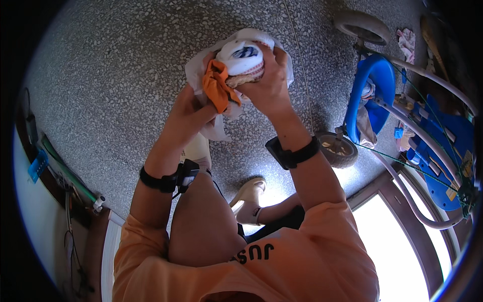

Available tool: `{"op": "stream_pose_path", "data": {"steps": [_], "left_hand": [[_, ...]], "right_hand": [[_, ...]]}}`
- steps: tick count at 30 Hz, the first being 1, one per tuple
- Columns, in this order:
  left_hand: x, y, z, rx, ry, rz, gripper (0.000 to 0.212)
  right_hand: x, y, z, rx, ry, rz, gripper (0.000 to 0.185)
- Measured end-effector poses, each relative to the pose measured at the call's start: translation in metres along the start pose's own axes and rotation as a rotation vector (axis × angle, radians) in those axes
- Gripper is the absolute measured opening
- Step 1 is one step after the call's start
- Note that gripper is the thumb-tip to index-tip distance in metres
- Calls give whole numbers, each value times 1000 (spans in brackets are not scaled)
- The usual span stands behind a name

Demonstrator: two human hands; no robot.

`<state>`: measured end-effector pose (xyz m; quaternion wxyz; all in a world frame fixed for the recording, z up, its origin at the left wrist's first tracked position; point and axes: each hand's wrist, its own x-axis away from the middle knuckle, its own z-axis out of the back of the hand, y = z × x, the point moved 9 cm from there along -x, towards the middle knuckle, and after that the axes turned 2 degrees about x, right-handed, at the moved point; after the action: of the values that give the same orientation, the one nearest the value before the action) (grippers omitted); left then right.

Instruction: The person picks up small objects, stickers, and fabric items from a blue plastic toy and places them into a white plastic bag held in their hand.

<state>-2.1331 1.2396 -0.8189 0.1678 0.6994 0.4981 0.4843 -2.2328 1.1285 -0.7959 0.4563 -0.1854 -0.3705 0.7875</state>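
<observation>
A white rolled fabric bundle (pixel 238 62) with a dark blue print lies over a translucent white plastic bag (pixel 198 62). Along its lower edge show red-and-white checked cloth (pixel 255 71) and a beige textured piece (pixel 241 80). My right hand (pixel 268 85) grips the bundle from the right side. A crumpled orange cloth (pixel 217 87) hangs at the bundle's left. My left hand (pixel 192 113) is closed around the bag's near left side and touches the orange cloth; some of its fingers are hidden by the bag and cloth. All of this is held above the floor.
Speckled terrazzo flooring (pixel 124 87) spreads around me. To the right stands a wheeled metal-tube frame (pixel 422 71) with a blue plastic ring (pixel 388 81), tied with green cord. A thin cord (pixel 302 64) runs past my right hand. At left, a green pole (pixel 71 171) lies by the wall.
</observation>
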Motion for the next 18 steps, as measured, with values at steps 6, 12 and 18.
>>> {"op": "stream_pose_path", "data": {"steps": [6,12,18], "left_hand": [[0,8,-1,-64,64,-113,72],[-11,10,-12,-248,44,-85,65],[-20,37,-11,-588,149,-218,51]], "right_hand": [[14,-14,-14,203,76,22,69],[19,-13,-2,235,-104,-20,70],[36,0,49,623,-9,17,57]]}}
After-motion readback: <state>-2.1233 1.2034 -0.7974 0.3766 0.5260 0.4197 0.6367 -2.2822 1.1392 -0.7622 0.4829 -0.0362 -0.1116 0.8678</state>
